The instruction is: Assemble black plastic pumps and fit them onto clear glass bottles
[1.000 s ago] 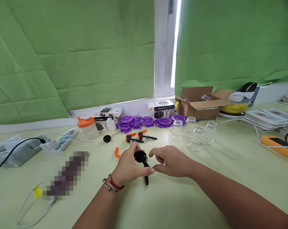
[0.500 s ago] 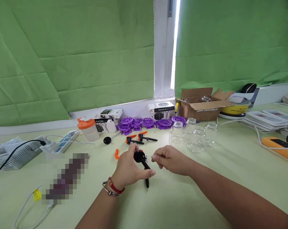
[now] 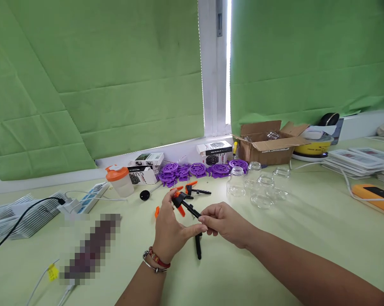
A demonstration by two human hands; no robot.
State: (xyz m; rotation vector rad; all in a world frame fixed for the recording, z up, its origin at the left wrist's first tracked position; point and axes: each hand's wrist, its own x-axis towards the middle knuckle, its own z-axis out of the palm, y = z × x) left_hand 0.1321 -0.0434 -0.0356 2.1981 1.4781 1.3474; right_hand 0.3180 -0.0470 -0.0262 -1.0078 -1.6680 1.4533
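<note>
Pinching the end of a slim black shafted piece (image 3: 191,208), we hold it above the pale green table (image 3: 243,272) between our two hands. Our right hand (image 3: 226,223) has its fingers curled in, with thumb and forefinger closed on the tip of the shaft. Our left hand (image 3: 171,231) is spread wide in a C, its upper fingers at the piece's black head and its thumb stretched out beside our right fingertips; we cannot tell how firmly it grips. An orange lever (image 3: 181,211) shows just under the head, though we cannot tell whether the two are joined.

Below our hands, a black rod (image 3: 198,248) points toward us. Just beyond our left fingers we have a black-and-orange lever assembly (image 3: 198,191) lying on the table, with another partly hidden by our hand. A small orange part (image 3: 156,211) peeks out at the left of that hand, and farther left sits a black disc on a thin stem (image 3: 145,195).

Behind these, we see round purple plastic frames (image 3: 198,170) heaped in a row before a white printed carton (image 3: 212,155). Clear jars (image 3: 236,187) stand to their right, near an open cardboard box (image 3: 265,154).
</note>
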